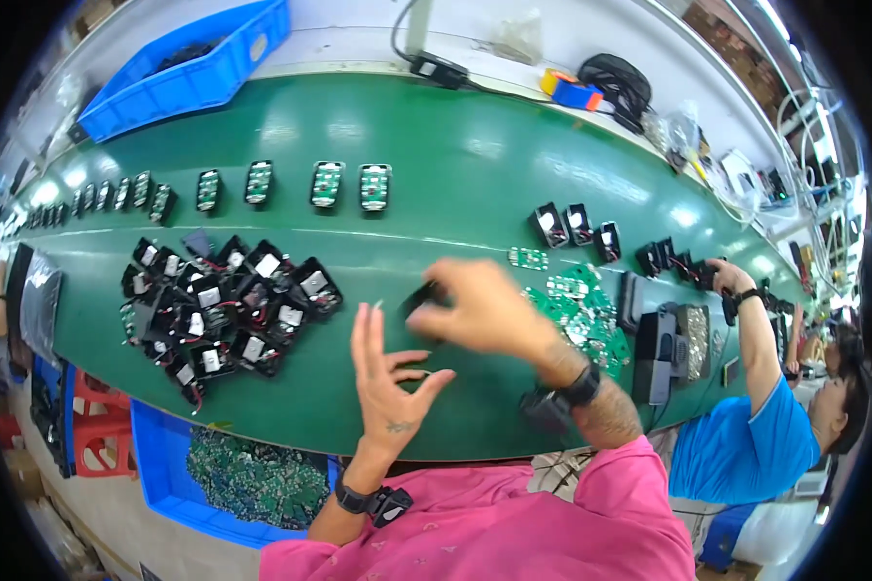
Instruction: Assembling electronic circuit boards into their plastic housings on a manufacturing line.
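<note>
In the middle of the green workbench [436, 387], my right hand [484, 305] is closed around a small black plastic case [421, 298], mostly covered by the fingers and smeared by motion. Just left of it, my left hand [390, 395] is raised with its fingers and thumb apart, nothing clearly held. A heap of black cases [208, 315] with white parts and red wires lies to the left. To the right of my right hand is a pile of green circuit boards [591, 320], one board [528, 259] lying apart from it.
Cases fitted with green boards [374, 188] form a row toward the far left. Several black cases [549, 225] stand at right, where a co-worker in blue [746, 441] reaches over the bench. Blue bins stand at back left [165, 92] and below the front edge [160, 474].
</note>
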Available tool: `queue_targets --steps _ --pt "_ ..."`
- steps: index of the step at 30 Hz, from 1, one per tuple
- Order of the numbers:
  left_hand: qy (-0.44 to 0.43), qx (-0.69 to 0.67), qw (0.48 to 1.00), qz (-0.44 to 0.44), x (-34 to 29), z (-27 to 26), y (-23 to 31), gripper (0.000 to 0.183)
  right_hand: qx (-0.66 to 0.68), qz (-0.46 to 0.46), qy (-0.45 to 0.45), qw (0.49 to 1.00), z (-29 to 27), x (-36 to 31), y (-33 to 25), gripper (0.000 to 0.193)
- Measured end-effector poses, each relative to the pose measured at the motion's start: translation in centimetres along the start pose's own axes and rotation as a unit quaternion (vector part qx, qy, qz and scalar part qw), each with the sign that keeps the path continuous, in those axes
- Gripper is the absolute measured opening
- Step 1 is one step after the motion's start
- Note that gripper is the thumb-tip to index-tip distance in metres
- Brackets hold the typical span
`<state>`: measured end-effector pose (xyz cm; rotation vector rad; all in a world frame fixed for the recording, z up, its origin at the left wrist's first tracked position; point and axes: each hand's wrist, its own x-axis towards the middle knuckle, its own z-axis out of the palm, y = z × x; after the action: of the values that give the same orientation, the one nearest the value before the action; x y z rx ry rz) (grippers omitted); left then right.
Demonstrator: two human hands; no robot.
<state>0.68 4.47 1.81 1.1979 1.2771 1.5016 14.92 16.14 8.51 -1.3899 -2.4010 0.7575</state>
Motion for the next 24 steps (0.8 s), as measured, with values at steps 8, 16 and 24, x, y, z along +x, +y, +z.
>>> queue_targets --steps 8,16,24 --pt "-0.033 0.002 0.999 0.017 0.7 -1.5 -1.3 0.047 -0.204 0.078 0.003 0.976 -4.4 -0.5 5.6 0.044" --pt "-0.013 -0.065 0.998 0.001 0.7 -1.7 -0.7 0.017 -0.264 0.073 0.009 0.962 -5.4 -1.5 9.3 0.028" --pt "0.009 -0.081 0.997 -0.013 0.3 -1.5 -1.5 0.008 0.212 0.095 0.01 0.973 -4.9 -4.8 2.3 0.022"
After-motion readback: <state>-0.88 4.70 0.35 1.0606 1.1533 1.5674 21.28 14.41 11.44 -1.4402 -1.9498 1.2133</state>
